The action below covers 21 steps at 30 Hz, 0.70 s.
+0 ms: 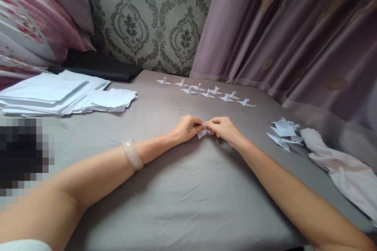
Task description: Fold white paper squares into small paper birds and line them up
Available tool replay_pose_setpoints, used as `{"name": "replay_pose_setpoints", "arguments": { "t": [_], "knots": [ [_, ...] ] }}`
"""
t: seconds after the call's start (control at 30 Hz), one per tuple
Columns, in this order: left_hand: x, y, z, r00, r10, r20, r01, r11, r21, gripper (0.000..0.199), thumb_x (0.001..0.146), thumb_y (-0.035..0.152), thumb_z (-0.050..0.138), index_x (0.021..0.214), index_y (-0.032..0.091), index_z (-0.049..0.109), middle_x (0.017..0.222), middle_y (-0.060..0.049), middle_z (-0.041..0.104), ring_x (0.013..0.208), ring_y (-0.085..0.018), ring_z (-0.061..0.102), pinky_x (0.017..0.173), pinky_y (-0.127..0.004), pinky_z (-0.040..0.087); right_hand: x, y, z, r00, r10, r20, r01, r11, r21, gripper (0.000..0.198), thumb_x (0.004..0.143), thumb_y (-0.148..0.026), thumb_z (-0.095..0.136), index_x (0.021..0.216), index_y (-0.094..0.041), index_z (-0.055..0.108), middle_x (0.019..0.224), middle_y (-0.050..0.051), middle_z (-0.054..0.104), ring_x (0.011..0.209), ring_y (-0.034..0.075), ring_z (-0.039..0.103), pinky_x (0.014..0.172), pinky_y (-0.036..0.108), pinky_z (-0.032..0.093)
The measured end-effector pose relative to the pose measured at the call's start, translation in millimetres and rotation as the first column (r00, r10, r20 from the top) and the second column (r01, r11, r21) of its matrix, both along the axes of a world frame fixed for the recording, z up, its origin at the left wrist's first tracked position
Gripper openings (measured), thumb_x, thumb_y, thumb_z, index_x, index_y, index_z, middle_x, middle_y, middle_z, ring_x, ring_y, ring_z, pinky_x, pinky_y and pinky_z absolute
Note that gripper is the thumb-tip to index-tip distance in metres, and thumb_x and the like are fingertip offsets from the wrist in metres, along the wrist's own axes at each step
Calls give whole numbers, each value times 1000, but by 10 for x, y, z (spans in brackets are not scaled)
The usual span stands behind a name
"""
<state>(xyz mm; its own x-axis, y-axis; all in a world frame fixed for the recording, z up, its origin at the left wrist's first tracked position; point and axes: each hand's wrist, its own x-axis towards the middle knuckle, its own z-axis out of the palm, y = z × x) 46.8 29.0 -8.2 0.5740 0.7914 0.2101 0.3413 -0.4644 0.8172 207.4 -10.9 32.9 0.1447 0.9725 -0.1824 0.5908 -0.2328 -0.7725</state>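
Both hands meet over the middle of the grey cloth, pinching one small white folded paper [201,133]. My left hand [188,128] grips it from the left between thumb and fingers. From the other side, my right hand [223,128] pinches its upper part with thumb and forefinger. Fingers cover most of the paper, so its full shape is hidden; a pointed flap hangs below. Beyond the hands stand several folded paper birds [207,93] in two slanting rows. More folded white papers [284,128] lie heaped to the right.
Stacks of white paper sheets [59,93] lie at the left, in front of a dark folded cloth [103,66]. A pale bunched cloth [338,160] runs along the right edge. Purple curtains [265,23] and a patterned wall [129,19] close off the back.
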Motion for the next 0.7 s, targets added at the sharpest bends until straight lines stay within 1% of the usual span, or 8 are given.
{"name": "replay_pose_setpoints", "arguments": {
  "t": [0.1,0.2,0.3,0.4,0.53,0.7],
  "knots": [
    [-6,2,2,1000,-2,3,2,1000,4,31,82,38,54,78,14,73,64,0,58,62,-11,45,58,-21,35,1,14,30,1000,8,-26,-9,999,-35,16,70,-32,64,66,-17,67,63,2,60,54,9,50,42,18,33],
    [-10,1,2,1000,4,22,-4,1000,-13,30,81,38,56,82,14,73,67,-1,61,64,-12,48,59,-21,37,-2,11,48,985,-38,-171,19,994,-111,12,69,-28,67,68,-16,66,71,2,62,55,7,51,41,16,32],
    [-9,1,-5,999,16,37,-16,1000,-25,30,80,38,58,85,13,74,68,-2,63,64,-12,49,60,-21,38,0,-6,56,929,-137,-343,65,975,-212,12,67,-25,71,70,-15,65,71,1,60,52,5,49,39,15,32],
    [-9,1,-9,999,21,44,-19,999,-32,31,80,38,58,86,13,75,69,-2,65,65,-12,50,61,-21,38,16,-13,52,872,-194,-449,74,960,-269,12,66,-20,73,72,-14,64,70,0,59,51,4,49,38,14,34],
    [-13,-2,-2,999,16,39,-16,1000,-19,32,80,39,58,86,13,75,69,-1,65,62,-11,48,59,-20,37,53,9,25,840,-217,-498,62,949,-309,9,70,-17,70,74,-11,65,71,2,60,50,4,49,38,14,35],
    [-8,-4,1,1000,11,15,-12,1000,26,31,82,38,56,85,13,75,66,0,61,62,-10,45,58,-20,36,84,24,-12,824,-220,-522,66,952,-298,9,71,-16,70,73,-9,64,68,2,58,49,4,49,36,13,36]
  ]
}}
